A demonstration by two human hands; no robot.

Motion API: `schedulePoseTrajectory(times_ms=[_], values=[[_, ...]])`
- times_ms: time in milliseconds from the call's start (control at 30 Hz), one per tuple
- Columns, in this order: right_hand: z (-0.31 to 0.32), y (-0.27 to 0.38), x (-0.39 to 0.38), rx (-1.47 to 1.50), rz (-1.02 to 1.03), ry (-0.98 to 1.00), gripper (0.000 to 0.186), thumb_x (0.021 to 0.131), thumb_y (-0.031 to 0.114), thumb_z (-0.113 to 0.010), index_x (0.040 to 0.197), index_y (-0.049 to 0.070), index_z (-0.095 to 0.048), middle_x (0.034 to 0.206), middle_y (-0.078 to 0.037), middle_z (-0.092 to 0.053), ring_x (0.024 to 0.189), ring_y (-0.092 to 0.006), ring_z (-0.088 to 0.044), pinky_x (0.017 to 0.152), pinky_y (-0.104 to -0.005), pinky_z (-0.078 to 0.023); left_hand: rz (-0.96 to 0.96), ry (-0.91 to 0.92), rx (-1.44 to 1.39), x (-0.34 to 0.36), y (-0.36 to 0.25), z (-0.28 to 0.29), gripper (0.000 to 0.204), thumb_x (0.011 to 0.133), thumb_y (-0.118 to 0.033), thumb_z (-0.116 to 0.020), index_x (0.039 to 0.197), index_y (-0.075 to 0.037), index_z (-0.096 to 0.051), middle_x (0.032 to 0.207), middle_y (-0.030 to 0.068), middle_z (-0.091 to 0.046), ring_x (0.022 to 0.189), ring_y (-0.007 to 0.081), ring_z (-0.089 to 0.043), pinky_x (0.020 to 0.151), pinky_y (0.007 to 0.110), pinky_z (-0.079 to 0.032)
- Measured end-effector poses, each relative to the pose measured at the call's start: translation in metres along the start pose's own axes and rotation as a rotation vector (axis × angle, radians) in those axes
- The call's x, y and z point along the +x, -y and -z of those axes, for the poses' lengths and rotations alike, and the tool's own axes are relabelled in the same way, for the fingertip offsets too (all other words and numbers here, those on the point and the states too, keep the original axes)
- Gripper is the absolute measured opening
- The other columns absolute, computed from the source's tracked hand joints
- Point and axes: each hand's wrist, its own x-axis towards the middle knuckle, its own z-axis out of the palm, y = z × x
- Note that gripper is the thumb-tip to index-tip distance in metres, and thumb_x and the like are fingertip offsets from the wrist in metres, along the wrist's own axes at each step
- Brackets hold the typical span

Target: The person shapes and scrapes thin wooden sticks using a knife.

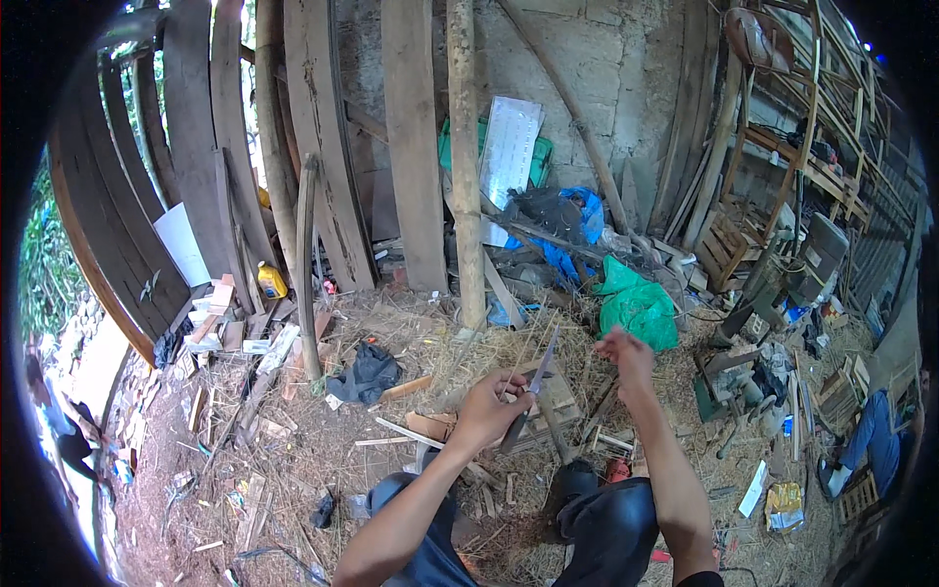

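Observation:
My left hand (489, 411) is closed around a knife with a long pale blade (543, 367) and dark handle, along with a thin light strip (525, 357) that points up and forward. How the strip and blade touch is too small to tell. My right hand (623, 357) is raised to the right of the blade, fingers loosely bent and apart, with nothing visible in them. Below both hands lies a wooden board (559, 411) with a pole beside it among straw and offcuts. My knees show at the lower edge, beside a dark boot (572, 489).
Upright planks (411, 147) and a bamboo post (465, 245) stand ahead. Green plastic (636, 308) and blue sheeting lie by the wall. A metal machine (734, 382) and wooden racks are at right, near another person's jean-clad leg (875, 440). A yellow jug (271, 282) sits left.

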Motion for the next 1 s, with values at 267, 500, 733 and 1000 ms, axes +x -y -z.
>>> schedulePoseTrajectory(times_ms=[267,500,733,1000], values=[[-0.067,-0.013,-0.052,-0.098,0.041,0.488,0.028,0.092,0.026,-0.053,0.105,0.0,-0.055,0.089,-0.006,-0.062,0.077,-0.0136,-0.06,0.07,-0.0262,-0.048,-0.143,-0.129,0.165,0.005,-0.008,-0.011,0.025,0.081,-0.01,-0.066,0.1,0.002,-0.055,0.082,0.0047,-0.061,0.074,0.0096,-0.057,0.069,0.024,-0.047],[-0.072,0.018,-0.056,0.295,-0.161,0.29,0.017,0.093,0.02,-0.051,0.091,0.004,-0.054,0.067,0.0,-0.049,0.061,-0.01,-0.049,0.057,-0.0242,-0.045,0.07,-0.015,-0.654,0.011,0.008,0.006,0.014,0.094,-0.011,-0.048,0.099,0.001,-0.053,0.08,0.0038,-0.054,0.074,0.0083,-0.049,0.061,0.024,-0.04],[-0.086,0.016,-0.084,-0.323,0.259,0.509,0.023,0.086,0.021,-0.062,0.095,0.0,-0.064,0.077,-0.004,-0.066,0.072,-0.0094,-0.058,0.069,-0.0265,-0.043,0.014,-0.164,-0.64,0.012,-0.011,0.008,0.018,0.094,-0.016,-0.05,0.104,-0.002,-0.056,0.081,0.0026,-0.056,0.073,0.0096,-0.05,0.072,0.023,-0.043],[-0.07,0.02,-0.07,-0.394,0.194,0.517,0.016,0.081,0.019,-0.068,0.086,0.004,-0.067,0.073,-0.004,-0.064,0.067,-0.009,-0.057,0.062,-0.0278,-0.044,-0.146,-0.415,-0.411,0.015,-0.006,0.022,0.019,0.092,-0.019,-0.055,0.093,-0.001,-0.061,0.077,-0.0005,-0.058,0.069,0.0059,-0.05,0.065,0.02,-0.04]])
